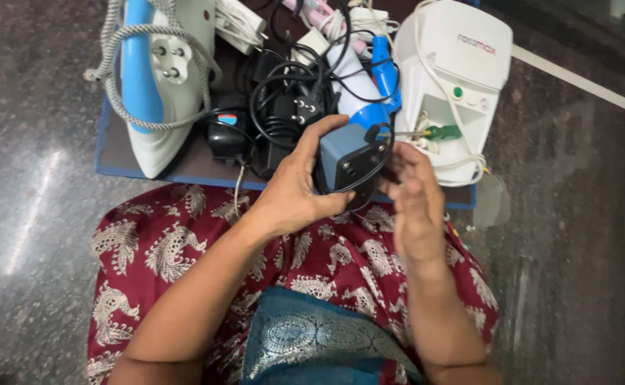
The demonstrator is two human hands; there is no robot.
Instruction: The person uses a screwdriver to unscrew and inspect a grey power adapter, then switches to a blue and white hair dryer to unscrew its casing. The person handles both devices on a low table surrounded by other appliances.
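Observation:
My left hand (295, 187) grips a small blue-grey adapter block (348, 155) with a dark face, held above my lap in the middle of the head view. A black cord (369, 132) loops around the block. My right hand (414, 196) is just to the right of the block, fingers bent, and its thumb side seems to pinch a screwdriver with a green handle (442, 132) whose shaft points at the block. How firmly that hand grips the tool is hard to tell.
A blue board (148, 167) on the dark stone floor carries a white and blue clothes iron (159, 78), tangled black cables and plugs (284, 107), a blue and white appliance (369, 85) and a white box-shaped machine (459, 68). Red patterned cloth (184, 249) covers my lap.

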